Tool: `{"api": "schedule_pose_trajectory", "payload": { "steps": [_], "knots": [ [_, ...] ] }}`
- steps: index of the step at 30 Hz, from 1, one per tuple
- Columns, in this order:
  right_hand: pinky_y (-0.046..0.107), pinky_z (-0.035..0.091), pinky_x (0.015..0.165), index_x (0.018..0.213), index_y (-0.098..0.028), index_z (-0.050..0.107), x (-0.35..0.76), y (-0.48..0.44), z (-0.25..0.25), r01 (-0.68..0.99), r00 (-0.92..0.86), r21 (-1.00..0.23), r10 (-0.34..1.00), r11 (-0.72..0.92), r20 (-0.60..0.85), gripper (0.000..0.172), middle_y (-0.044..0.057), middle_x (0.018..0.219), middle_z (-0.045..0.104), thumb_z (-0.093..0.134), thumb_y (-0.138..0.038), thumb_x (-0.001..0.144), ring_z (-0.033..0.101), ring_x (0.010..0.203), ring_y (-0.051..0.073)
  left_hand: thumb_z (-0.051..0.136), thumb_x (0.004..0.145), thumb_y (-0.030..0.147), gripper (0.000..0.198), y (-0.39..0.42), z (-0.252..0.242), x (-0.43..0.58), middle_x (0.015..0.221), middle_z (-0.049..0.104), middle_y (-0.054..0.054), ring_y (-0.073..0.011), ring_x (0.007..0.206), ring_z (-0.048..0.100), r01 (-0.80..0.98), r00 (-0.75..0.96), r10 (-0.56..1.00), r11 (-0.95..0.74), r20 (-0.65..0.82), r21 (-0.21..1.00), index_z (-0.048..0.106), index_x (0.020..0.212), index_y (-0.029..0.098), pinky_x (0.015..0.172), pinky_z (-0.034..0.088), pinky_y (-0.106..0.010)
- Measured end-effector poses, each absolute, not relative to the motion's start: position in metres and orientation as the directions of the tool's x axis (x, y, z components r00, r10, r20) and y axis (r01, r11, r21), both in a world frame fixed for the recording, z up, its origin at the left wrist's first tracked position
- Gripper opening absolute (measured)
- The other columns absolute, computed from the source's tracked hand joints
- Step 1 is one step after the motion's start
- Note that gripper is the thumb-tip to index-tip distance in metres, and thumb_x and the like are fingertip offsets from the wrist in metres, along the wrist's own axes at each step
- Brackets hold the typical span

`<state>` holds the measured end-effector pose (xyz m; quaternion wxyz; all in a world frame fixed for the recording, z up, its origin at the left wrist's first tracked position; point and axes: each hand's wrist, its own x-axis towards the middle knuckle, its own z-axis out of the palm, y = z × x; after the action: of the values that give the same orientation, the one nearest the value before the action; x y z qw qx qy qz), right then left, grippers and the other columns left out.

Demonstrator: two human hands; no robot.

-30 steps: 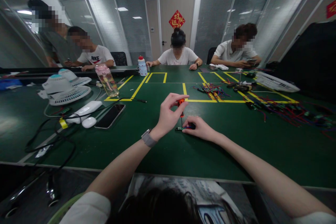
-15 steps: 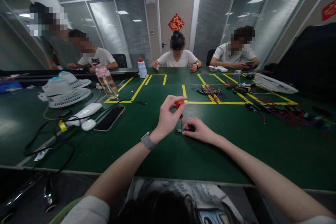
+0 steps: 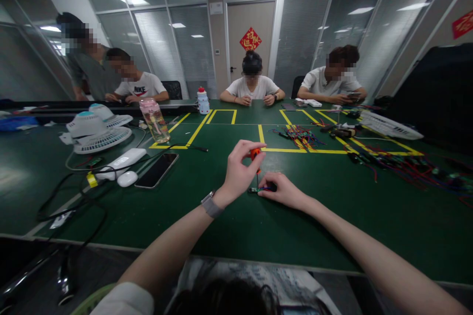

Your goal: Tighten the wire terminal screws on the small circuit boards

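Observation:
My left hand [image 3: 241, 168] is closed round the orange and black handle of a screwdriver [image 3: 254, 153], its fingertips at the top of the handle. The screwdriver stands upright, shaft down, with its tip at a small green circuit board [image 3: 253, 190] on the table. My right hand [image 3: 284, 191] pinches the board's right end, where thin coloured wires come off it. The fingers hide part of the board and wires. Whether the tip sits in a screw is too small to tell.
Bundles of wired boards [image 3: 301, 136] lie beyond my right hand and along the right. To the left are a phone [image 3: 157, 170], a white power strip [image 3: 121, 162], black cables, white fans [image 3: 98, 133] and a bottle [image 3: 155, 120]. Several people sit or stand across the green table [image 3: 221, 236].
The whole view has shifted slightly downward and right in the picture. Both hands keep their hold on the screwdriver and the circuit board, with little visible movement.

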<state>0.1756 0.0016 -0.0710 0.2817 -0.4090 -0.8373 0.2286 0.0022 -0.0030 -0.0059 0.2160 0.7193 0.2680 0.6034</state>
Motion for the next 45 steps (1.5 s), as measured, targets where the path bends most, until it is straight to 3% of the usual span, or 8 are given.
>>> {"api": "schedule_pose_trajectory", "payload": {
  "steps": [9,19,27,33,36,40,42,45],
  "knots": [
    [0.028,0.042,0.067,0.080,-0.016,0.068,0.1749,0.0022,-0.0729,0.575,-0.503,-0.596,0.817,0.560,0.282,0.009,0.003,0.076,0.064,0.071,-0.023,0.076,0.056,0.069,0.016,0.044,0.098,0.026,0.033,-0.0001,-0.0103,0.0042,0.121,0.060,-0.009,-0.0175,0.104,0.065,-0.094,0.239,0.684,-0.690,0.689,0.718,0.057,0.127,0.022,0.084,0.057,-0.029],
    [0.028,0.043,0.068,0.080,-0.016,0.067,0.1758,0.0027,-0.0728,0.570,-0.508,-0.590,0.810,0.572,0.294,0.010,0.002,0.076,0.064,0.071,-0.024,0.077,0.056,0.070,0.016,0.059,0.090,0.025,0.022,-0.0005,-0.0072,0.0028,0.102,0.064,-0.006,-0.0146,0.092,0.063,0.097,0.161,0.656,-0.754,0.738,0.650,0.067,0.110,0.021,0.076,0.055,-0.024],
    [0.027,0.043,0.067,0.080,-0.016,0.068,0.1746,-0.0003,-0.0684,0.571,-0.500,-0.604,0.819,0.556,0.282,0.009,0.002,0.076,0.064,0.071,-0.023,0.076,0.057,0.070,0.016,0.044,0.097,0.025,0.033,0.0035,-0.0106,0.0017,0.124,0.061,-0.010,-0.0183,0.108,0.062,-0.014,0.231,0.672,-0.721,0.703,0.693,0.057,0.127,0.022,0.088,0.054,-0.031],
    [0.027,0.042,0.065,0.080,-0.016,0.069,0.1746,0.0008,-0.0694,0.570,-0.495,-0.613,0.824,0.547,0.276,0.009,0.002,0.075,0.064,0.072,-0.023,0.075,0.056,0.069,0.015,0.059,0.090,0.023,0.022,0.0014,-0.0054,0.0012,0.104,0.060,-0.005,-0.0144,0.096,0.060,0.140,0.173,0.655,-0.755,0.735,0.640,0.067,0.110,0.022,0.078,0.052,-0.023],
    [0.026,0.042,0.064,0.080,-0.016,0.068,0.1747,0.0020,-0.0713,0.571,-0.496,-0.605,0.821,0.554,0.284,0.009,0.001,0.073,0.063,0.072,-0.022,0.075,0.056,0.067,0.015,0.050,0.094,0.024,0.027,0.0025,-0.0059,0.0016,0.114,0.058,-0.007,-0.0160,0.105,0.058,0.137,0.228,0.657,-0.752,0.718,0.644,0.064,0.118,0.024,0.087,0.052,-0.027],
    [0.026,0.042,0.064,0.079,-0.016,0.068,0.1752,0.0030,-0.0730,0.562,-0.497,-0.607,0.816,0.562,0.295,0.009,0.001,0.073,0.064,0.072,-0.023,0.075,0.056,0.067,0.015,0.040,0.098,0.025,0.035,0.0042,-0.0107,0.0042,0.131,0.055,-0.009,-0.0187,0.113,0.060,-0.035,0.309,0.671,-0.700,0.674,0.713,0.053,0.130,0.025,0.093,0.053,-0.032],
    [0.026,0.042,0.064,0.079,-0.016,0.068,0.1755,0.0031,-0.0731,0.558,-0.497,-0.614,0.817,0.558,0.291,0.009,0.001,0.073,0.063,0.073,-0.023,0.074,0.056,0.067,0.015,0.044,0.097,0.027,0.034,0.0036,-0.0116,0.0047,0.125,0.058,-0.010,-0.0177,0.104,0.064,-0.070,0.315,0.683,-0.676,0.659,0.734,0.055,0.129,0.023,0.085,0.056,-0.030],
    [0.027,0.042,0.065,0.079,-0.016,0.068,0.1757,0.0028,-0.0726,0.557,-0.498,-0.617,0.818,0.556,0.288,0.010,0.002,0.074,0.064,0.073,-0.023,0.075,0.056,0.068,0.015,0.056,0.091,0.025,0.029,0.0016,-0.0091,0.0032,0.107,0.060,-0.007,-0.0150,0.093,0.063,0.030,0.262,0.678,-0.717,0.686,0.697,0.062,0.119,0.023,0.076,0.055,-0.025]
  ]
}}
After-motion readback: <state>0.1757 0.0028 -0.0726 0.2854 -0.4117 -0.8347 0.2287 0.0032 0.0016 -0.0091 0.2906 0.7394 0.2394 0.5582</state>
